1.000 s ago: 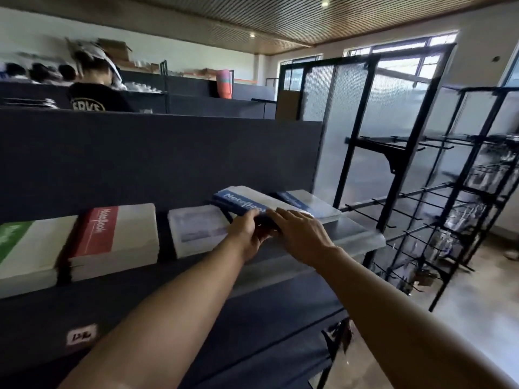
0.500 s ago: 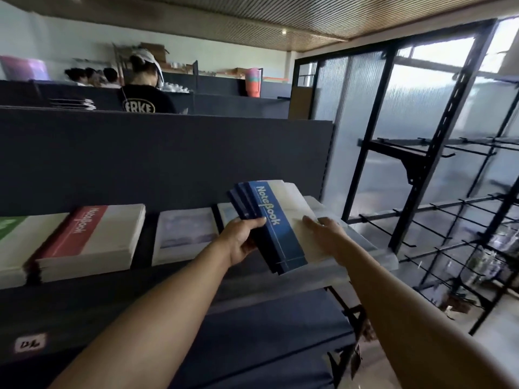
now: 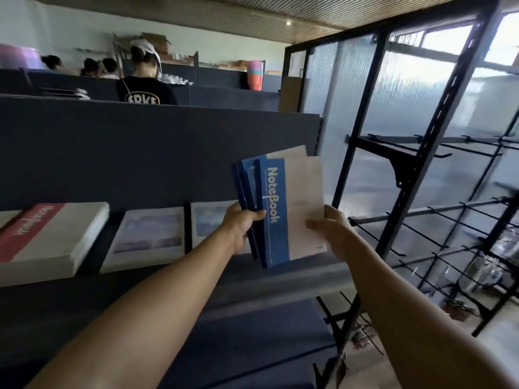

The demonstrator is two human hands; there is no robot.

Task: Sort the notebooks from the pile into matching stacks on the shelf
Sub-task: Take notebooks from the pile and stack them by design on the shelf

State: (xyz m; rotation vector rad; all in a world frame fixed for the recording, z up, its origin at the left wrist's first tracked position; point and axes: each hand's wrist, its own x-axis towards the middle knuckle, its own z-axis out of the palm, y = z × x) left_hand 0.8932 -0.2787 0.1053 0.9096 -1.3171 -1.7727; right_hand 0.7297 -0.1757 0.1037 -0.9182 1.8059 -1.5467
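Both hands hold a bundle of blue notebooks (image 3: 276, 211) upright, lifted clear above the shelf (image 3: 295, 272) edge, near its right end. Left hand (image 3: 241, 227) grips the bundle's spine side: thumb curled over the front, other fingers behind, hidden. Right hand (image 3: 330, 230) pinches the white cover side low down, thumb on front, fingers wrapped behind; can't tell how they lie. Bundle fans slightly, approx. 3–4 blue spines showing, "Notebook" reading bottom to top.

On the shelf, left of the bundle: two stacks w/ pale sky-photo covers, one (image 3: 213, 217) partly behind the left hand, the next (image 3: 150, 234) just beside it. Further left, a thick red stack (image 3: 47, 234). Right of the shelf, a black wire rack (image 3: 415, 175) w/ frosted panels behind. Beyond the shelf's back panel, a person (image 3: 144, 80) in a dark shirt, facing away.
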